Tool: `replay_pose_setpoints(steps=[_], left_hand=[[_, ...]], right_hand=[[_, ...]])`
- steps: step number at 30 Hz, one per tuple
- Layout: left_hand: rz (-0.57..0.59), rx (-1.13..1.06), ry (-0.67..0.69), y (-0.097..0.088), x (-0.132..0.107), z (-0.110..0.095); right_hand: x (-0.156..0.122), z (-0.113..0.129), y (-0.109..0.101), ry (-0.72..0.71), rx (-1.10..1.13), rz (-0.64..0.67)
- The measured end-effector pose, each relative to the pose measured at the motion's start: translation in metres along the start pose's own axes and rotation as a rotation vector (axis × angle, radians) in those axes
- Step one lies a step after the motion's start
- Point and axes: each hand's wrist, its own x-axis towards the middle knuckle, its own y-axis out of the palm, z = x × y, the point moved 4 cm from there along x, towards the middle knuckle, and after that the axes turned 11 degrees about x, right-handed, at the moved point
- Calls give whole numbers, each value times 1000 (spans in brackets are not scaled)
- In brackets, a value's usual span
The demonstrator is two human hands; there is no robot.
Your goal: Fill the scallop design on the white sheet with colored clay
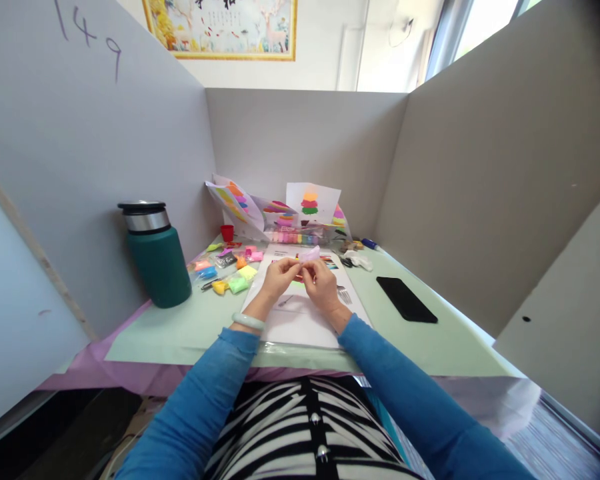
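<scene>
My left hand and my right hand meet over the middle of the table, fingertips pinched close together. Sticking up just beyond the fingertips is a pale lilac packet, thin and plastic-looking; its lower edge is hidden by my fingers. Both hands appear to grip it. Beneath them lies a white sheet with coloured printing, partly covered by my hands. A metal fork rests on the sheet to the right of my right hand, and a thin tool lies below my left hand.
Small bags of coloured clay lie on the left, near a green bottle and a red cup. Painted sheets lean at the back behind a row of coloured pots. A black phone lies right; grey partitions surround the table.
</scene>
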Motion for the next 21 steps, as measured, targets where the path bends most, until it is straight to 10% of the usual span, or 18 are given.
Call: replay_pose_setpoints(steps=[21], left_hand=[[34, -9, -13, 1, -2, 1]], right_hand=[[0, -1, -2, 29, 21, -19]])
